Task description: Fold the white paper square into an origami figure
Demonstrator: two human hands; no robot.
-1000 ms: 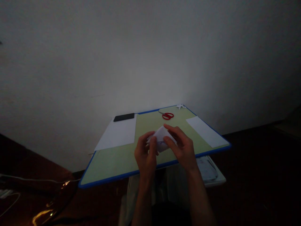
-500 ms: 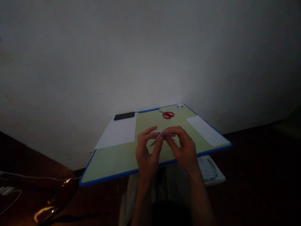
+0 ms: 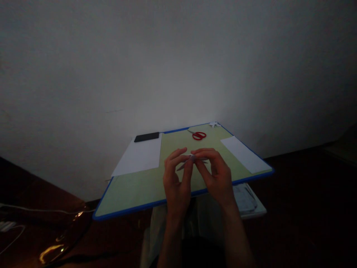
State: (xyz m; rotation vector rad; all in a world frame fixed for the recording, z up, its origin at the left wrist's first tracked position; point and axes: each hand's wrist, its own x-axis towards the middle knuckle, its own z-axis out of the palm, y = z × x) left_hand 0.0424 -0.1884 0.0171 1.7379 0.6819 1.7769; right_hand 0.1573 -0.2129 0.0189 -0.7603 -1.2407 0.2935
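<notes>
Between both hands is a small piece of folded white paper point(image 3: 182, 166) with pointed ends, raised over the table. My left hand point(image 3: 177, 178) pinches it between thumb and fingers from the left. From the other side my right hand point(image 3: 214, 173) grips it with thumb and forefinger, the fingertips of both hands nearly meeting. Fingers cover much of the paper, so its full shape is hidden. Beyond the hands lie red-handled scissors point(image 3: 199, 136), and a white folded-paper star point(image 3: 214, 124) rests at the far right corner.
The pale green tabletop point(image 3: 134, 193) has a blue rim and stands against a wall point(image 3: 178, 67). A white sheet point(image 3: 141, 158) lies at left under a dark flat device point(image 3: 146, 137). Another white sheet point(image 3: 245, 154) lies along the right edge. A white cable point(image 3: 50, 210) runs at lower left.
My left hand has shifted slightly right, closer to the right hand. The folded paper has tilted a little, with less of its left point showing.
</notes>
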